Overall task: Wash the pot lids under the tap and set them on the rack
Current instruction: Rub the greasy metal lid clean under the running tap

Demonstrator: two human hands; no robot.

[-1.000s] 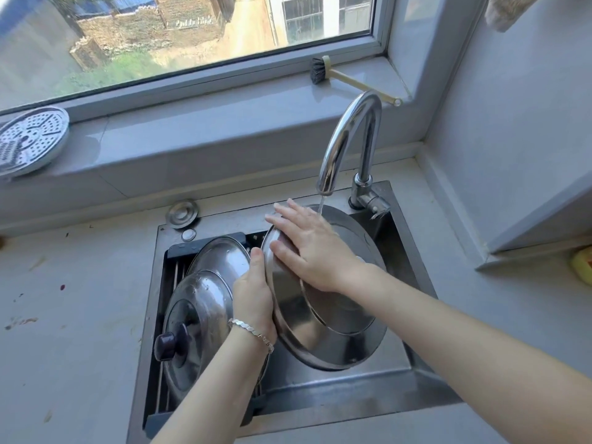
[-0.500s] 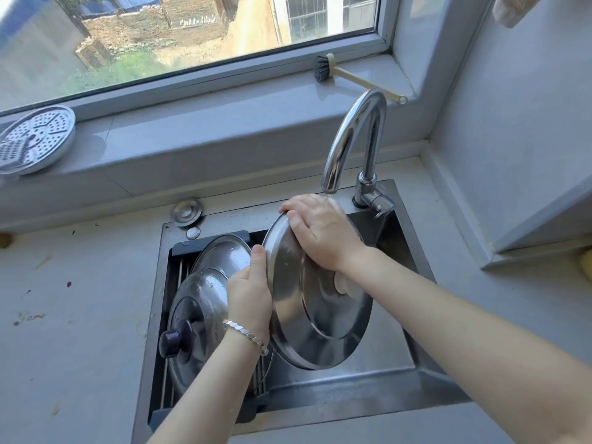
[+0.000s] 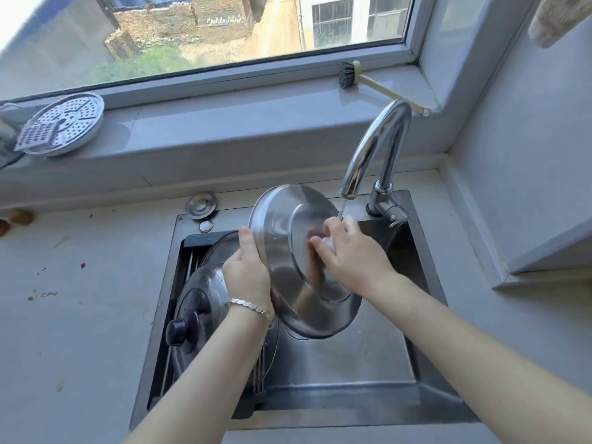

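One wet lid [image 3: 283, 241], tilting over the sink [image 3: 352, 363], is risking a slip: the left hand [image 3: 248, 275] is pinching only its left rim, with racked lids [image 3: 198, 293] lying beneath. The right hand [image 3: 350, 254] is rubbing its hollow face beside the tap [image 3: 374, 149]; its fingers are blurring, so I cannot tell its grip.

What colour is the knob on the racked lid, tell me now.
The knob is dark purplish black; head view.

Home kitchen, steel sink [image 3: 352, 366] with curved tap [image 3: 376, 142], dish brush [image 3: 347, 75] on tiled windowsill [image 3: 240, 123], grey countertop [image 3: 80, 331]
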